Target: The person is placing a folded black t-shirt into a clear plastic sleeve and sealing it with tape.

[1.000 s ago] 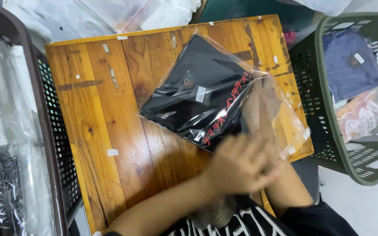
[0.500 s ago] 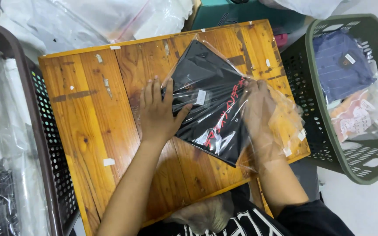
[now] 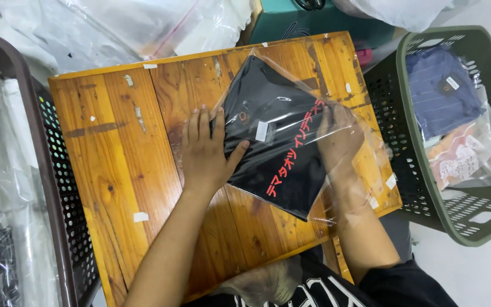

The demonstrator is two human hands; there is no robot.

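Partly hidden: right hand [image 3: 336,139] lies inside the clear bag [image 3: 336,119], grip impossible to tell.
Left hand [image 3: 206,150]: flat, unclenched, pressing the bag's edge on the worktop [image 3: 115,170].
Bag: black folded garment [image 3: 274,153].
Green basket [image 3: 456,222]: bagged clothes.

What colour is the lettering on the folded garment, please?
Red, on the black folded garment, seen in the head view.

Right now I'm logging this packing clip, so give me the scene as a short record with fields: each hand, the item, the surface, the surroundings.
left hand: flat on table, thumb on shirt's edge
right hand: inside bag, on shirt
shirt: black, folded, red lettering, in clear bag
table: wooden, tape scraps
green basket: right, bagged clothes
dark basket: left
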